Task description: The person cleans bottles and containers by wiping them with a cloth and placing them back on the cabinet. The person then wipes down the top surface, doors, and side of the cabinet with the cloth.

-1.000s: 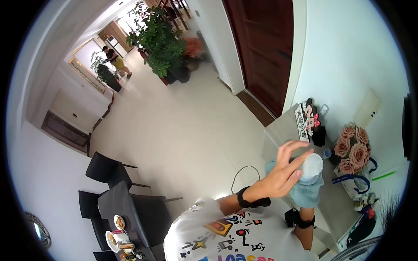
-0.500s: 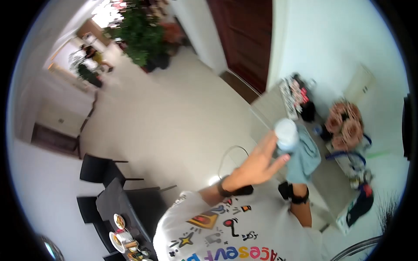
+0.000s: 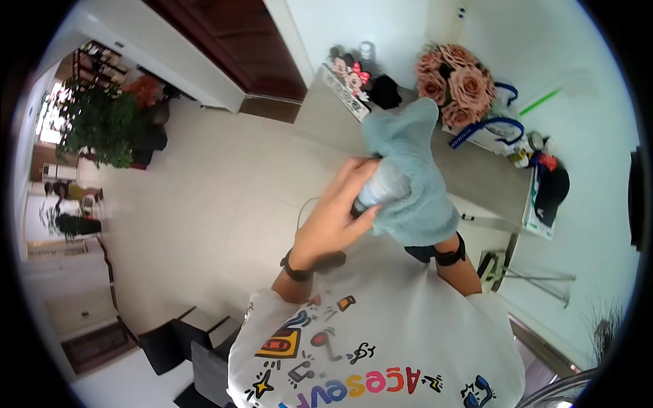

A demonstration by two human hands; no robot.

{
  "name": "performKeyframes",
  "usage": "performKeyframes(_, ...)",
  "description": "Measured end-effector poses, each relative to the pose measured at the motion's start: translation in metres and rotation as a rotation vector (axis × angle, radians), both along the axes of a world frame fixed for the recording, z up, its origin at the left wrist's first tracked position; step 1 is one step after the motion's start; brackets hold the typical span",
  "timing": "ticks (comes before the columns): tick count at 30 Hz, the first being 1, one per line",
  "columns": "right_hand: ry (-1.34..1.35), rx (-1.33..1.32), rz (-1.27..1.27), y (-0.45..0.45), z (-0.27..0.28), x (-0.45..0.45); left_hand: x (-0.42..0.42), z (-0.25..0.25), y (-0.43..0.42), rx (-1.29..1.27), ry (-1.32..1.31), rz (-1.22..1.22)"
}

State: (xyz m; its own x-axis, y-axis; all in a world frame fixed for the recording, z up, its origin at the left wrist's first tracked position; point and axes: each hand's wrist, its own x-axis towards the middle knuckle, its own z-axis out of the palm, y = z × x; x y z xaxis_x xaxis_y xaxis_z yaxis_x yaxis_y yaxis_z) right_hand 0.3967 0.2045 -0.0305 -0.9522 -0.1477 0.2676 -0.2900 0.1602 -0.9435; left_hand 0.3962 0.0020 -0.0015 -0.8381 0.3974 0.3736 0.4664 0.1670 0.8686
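Observation:
My left hand (image 3: 333, 211) is wrapped round a small cylindrical container (image 3: 383, 185) with a whitish, translucent end and a pale blue side. Its thumb is on the near side and its fingers are on the far side. A fuzzy grey-blue towel (image 3: 418, 197) covers my right hand and is held up by it, pressed against the container's right side. Only the right wrist with its black strap (image 3: 449, 253) shows; the fingers are hidden under the cloth. Both hands are above the near edge of a grey cabinet top (image 3: 476, 173).
On the cabinet stand a cartoon-mouse ornament (image 3: 350, 81), a black object (image 3: 386, 92), pink artificial roses (image 3: 459, 85), a blue headband (image 3: 486, 129) and a black cap (image 3: 552, 194). A dark red door (image 3: 231, 47) is beyond. Black chairs (image 3: 180, 336) and a large plant (image 3: 102, 119) are to the left.
The view has swung to the right. My left fingers, extended beside the container before, are now curled around it. The towel has come up against the container and spread over my right hand.

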Motion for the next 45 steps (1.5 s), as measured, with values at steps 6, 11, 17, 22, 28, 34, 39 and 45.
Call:
performKeyframes(6,0.112,0.296,0.116,0.0,0.029,-0.007,0.009,-0.011,0.008,-0.003,-0.399,-0.073)
performKeyframes(11,0.1,0.307,0.104,-0.004,0.023,-0.008,0.009,-0.019,0.009,0.085,-0.328,-0.052)
performKeyframes(17,0.313,0.135,-0.071,-0.011,0.006,-0.012,0.002,-0.017,0.015,0.21,-0.449,-0.037)
performKeyframes(22,0.171,-0.177,-0.164,0.003,0.002,-0.01,-0.005,-0.03,0.007,0.39,-0.499,-0.142)
performKeyframes(28,0.151,-0.242,-0.51,0.084,-0.063,0.023,-0.075,-0.037,0.038,0.594,-0.461,-0.053)
performKeyframes(34,0.279,-0.173,-0.886,0.129,-0.015,0.046,-0.165,-0.129,0.111,0.017,-0.181,0.44)
performKeyframes(39,0.306,-0.008,-1.108,0.162,-0.013,0.092,-0.213,-0.2,0.156,-0.126,0.05,0.616)
performKeyframes(45,0.282,0.088,-1.256,0.186,-0.007,0.136,-0.272,-0.246,0.183,-0.038,0.08,0.621)
